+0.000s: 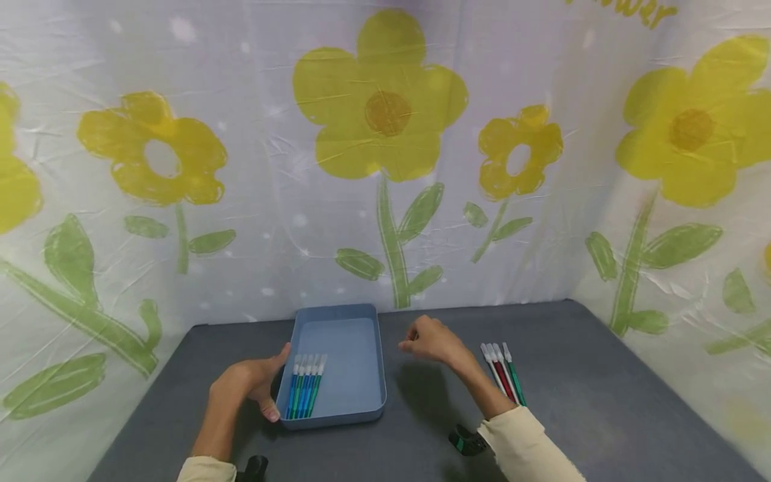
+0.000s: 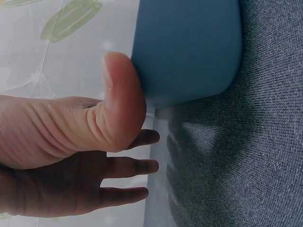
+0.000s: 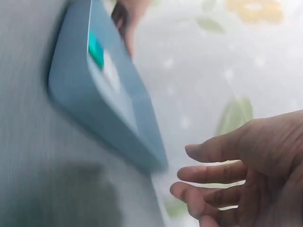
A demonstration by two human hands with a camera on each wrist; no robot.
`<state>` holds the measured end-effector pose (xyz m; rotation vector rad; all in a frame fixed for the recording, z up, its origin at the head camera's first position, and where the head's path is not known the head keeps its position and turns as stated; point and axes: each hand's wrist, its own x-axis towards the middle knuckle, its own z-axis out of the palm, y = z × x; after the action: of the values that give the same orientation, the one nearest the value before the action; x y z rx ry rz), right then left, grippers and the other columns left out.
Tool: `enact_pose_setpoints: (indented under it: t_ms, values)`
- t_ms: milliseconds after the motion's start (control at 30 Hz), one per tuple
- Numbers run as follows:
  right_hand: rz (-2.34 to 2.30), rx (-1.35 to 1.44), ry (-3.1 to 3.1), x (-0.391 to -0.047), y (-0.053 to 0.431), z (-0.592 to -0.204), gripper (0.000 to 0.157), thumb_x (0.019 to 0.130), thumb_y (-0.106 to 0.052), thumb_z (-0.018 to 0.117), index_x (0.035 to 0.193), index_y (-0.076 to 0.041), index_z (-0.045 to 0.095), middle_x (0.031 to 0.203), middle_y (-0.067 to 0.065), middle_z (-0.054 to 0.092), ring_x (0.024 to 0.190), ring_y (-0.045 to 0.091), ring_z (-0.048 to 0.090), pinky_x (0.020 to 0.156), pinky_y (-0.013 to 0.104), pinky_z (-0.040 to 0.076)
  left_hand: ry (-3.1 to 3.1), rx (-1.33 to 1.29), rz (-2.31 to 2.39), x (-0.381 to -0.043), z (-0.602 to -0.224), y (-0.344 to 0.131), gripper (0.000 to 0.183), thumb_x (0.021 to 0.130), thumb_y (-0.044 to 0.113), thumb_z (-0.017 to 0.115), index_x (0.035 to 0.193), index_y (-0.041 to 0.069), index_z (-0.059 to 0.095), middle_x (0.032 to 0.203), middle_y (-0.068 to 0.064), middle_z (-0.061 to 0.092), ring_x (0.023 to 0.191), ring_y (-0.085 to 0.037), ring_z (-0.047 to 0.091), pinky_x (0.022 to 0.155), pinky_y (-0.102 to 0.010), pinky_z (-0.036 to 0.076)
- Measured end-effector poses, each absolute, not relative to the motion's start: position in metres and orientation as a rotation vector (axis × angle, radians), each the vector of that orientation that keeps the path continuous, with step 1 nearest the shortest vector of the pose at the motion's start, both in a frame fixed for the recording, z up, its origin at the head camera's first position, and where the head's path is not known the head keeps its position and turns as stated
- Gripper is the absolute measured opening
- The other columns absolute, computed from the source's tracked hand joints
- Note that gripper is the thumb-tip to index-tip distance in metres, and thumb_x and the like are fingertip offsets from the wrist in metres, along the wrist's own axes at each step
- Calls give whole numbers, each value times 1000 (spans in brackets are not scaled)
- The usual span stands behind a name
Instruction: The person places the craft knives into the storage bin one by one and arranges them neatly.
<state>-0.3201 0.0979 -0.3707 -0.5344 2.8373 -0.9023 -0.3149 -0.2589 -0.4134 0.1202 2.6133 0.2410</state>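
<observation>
A blue-grey tray (image 1: 343, 395) lies on the table, with several slim pen-like sticks (image 1: 306, 388), blue and green with whitish ends, side by side along its left part. My left hand (image 1: 249, 381) is at the tray's left side; in the left wrist view its thumb (image 2: 124, 101) meets the tray wall and the other fingers are extended. To the right of the tray, my right hand (image 1: 435, 338) hovers above the table with loosely bent fingers, holding nothing visible. Past my right forearm lie more pen-like sticks (image 1: 501, 371), red, green and whitish, with pale ends.
The dark grey table (image 1: 602, 402) ends at a pale hanging sheet (image 1: 253, 167) printed with yellow flowers, which stands behind and at both sides. A dark band-like object (image 1: 466, 442) is beside the right sleeve, and another dark object (image 1: 255, 465) is beside the left sleeve.
</observation>
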Motion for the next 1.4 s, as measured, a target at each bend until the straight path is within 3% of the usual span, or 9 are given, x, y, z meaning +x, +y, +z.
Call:
enact_pose_setpoints:
  t_ms: [167, 300, 400, 467, 600, 800, 1167, 1267, 1400]
  values:
    - [-816, -383, 2896, -320, 152, -377, 19, 99, -18, 71, 98, -1, 79, 88, 11, 76, 64, 13, 53, 60, 30, 42, 2611, 137, 195, -337, -444, -276, 165, 48, 48, 101, 169, 19, -7, 172, -26, 21, 156, -50, 29, 118, -74, 27]
    - [-737, -310, 2945, -320, 185, -381, 35, 98, -14, 71, 64, -10, 63, 57, -5, 48, 52, 8, 32, 51, 25, 29, 2606, 133, 204, -336, -440, -275, 165, 48, 47, 101, 169, 17, -7, 172, -28, 19, 156, -51, 28, 119, -75, 25]
    - [-687, -282, 2947, -318, 203, -384, 54, 97, -8, 70, 53, -20, 40, 51, -9, 24, 50, 7, 18, 50, 24, 20, 2603, 121, 205, -325, -423, -266, 161, 50, 44, 101, 169, 14, -5, 171, -30, 20, 155, -52, 29, 119, -75, 25]
    - [-640, -255, 2944, -317, 211, -387, 53, 96, -7, 70, 54, -20, 39, 52, -8, 27, 50, 7, 21, 50, 24, 22, 2605, 113, 225, -315, -408, -257, 156, 54, 39, 101, 168, 10, -2, 170, -32, 21, 154, -54, 30, 119, -74, 26]
    - [-524, -158, 2941, -317, 219, -391, 35, 94, -8, 74, 66, -12, 54, 62, 0, 47, 55, 12, 38, 53, 28, 33, 2614, 95, 223, -306, -396, -249, 149, 59, 31, 101, 168, 6, 2, 169, -33, 22, 153, -54, 32, 119, -71, 31]
    - [-427, -60, 2939, -316, 222, -397, 22, 91, -9, 79, 78, -6, 61, 74, 10, 62, 61, 21, 55, 57, 33, 41, 2608, 130, 204, -328, -431, -271, 163, 49, 48, 100, 169, 18, -6, 172, -29, 20, 155, -52, 30, 118, -74, 28]
    - [-425, -37, 2925, -316, 219, -403, 22, 90, -10, 80, 78, -7, 62, 69, 8, 60, 57, 17, 49, 56, 32, 39, 2605, 108, 281, -297, -387, -245, 142, 65, 23, 99, 166, 2, 2, 168, -37, 19, 154, -56, 27, 121, -71, 27]
    - [-435, -47, 2925, -316, 218, -404, 21, 90, -10, 79, 78, -7, 62, 67, 8, 60, 56, 16, 48, 55, 31, 39, 2604, 114, 280, -296, -385, -244, 143, 64, 24, 99, 166, 2, 2, 168, -36, 19, 154, -56, 28, 121, -71, 28]
    - [-438, -59, 2935, -315, 217, -404, 21, 90, -9, 79, 76, -7, 63, 65, 7, 61, 55, 16, 48, 54, 30, 39, 2613, 122, 246, -325, -424, -267, 158, 54, 42, 100, 169, 13, -4, 171, -30, 19, 156, -51, 29, 118, -73, 29]
